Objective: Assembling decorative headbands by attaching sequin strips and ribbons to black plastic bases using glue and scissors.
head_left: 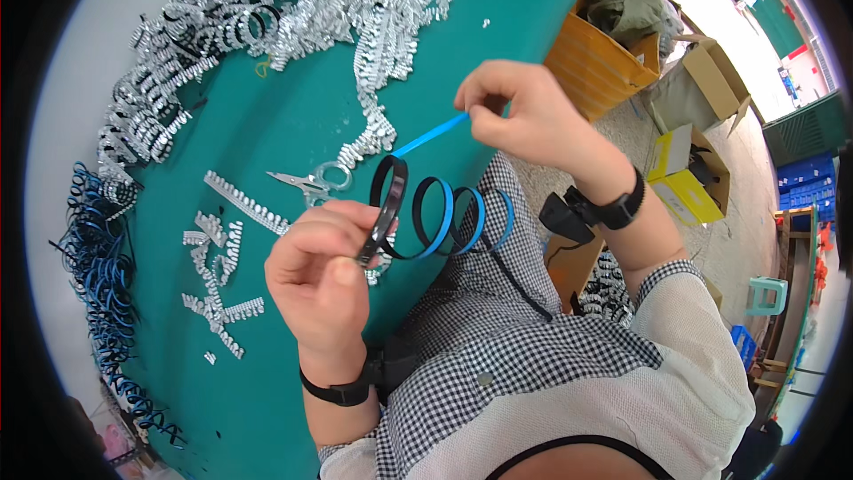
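A narrow black strip point(387, 200), blue on one face, hangs in loose spiral loops in front of my body. My left hand point(324, 271) pinches its glossy black end between thumb and fingers. Up and to the right, my right hand point(529, 111) grips a thin blue strip point(431, 136) that runs taut down to the top of the first loop. Whether this blue piece is a separate film or part of the band, I cannot tell. The tail point(520, 286) of the spiral dangles over my lap. Scissors point(311, 182) lie on the green table just beyond my left hand.
Silver curled strips point(320, 22) heap along the far side of the green table point(293, 116), with short silver pieces point(213, 280) at left. Dark blue curls point(93, 258) pile along the left edge. Right of the table stand an orange-yellow box point(600, 58) and a yellow-green carton point(689, 178).
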{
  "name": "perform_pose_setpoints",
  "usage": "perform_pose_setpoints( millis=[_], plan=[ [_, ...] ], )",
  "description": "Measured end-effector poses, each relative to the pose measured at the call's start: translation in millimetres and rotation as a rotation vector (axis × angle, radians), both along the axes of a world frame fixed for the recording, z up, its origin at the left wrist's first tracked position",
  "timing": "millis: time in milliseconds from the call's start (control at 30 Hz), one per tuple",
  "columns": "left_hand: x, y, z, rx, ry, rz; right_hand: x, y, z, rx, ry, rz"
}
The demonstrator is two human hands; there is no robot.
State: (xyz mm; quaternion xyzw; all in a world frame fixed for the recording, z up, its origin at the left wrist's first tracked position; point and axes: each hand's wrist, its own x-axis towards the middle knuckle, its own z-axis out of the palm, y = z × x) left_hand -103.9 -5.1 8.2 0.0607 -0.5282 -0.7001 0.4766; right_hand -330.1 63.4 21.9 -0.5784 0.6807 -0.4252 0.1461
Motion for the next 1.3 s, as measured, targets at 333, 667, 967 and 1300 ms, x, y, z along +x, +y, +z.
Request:
perform_pose_setpoints(
  millis=[333,667,967,1300],
  plan=[
    [15,-10,12,0.043,0.023,-0.021,-15,32,-47,0.375,0.225,0.181],
    [-9,-2,-23,-0.34,-0.796,0.011,13,38,-40,0.281,-0.89,0.263],
    [-18,8,-32,-0.499,-0.916,-0.211,22,29,-12,-0.093,-1.201,0.469],
    [-13,14,-17,0.134,-0.62,-0.43,0,15,-10,0.052,-1.023,0.21]
  ],
)
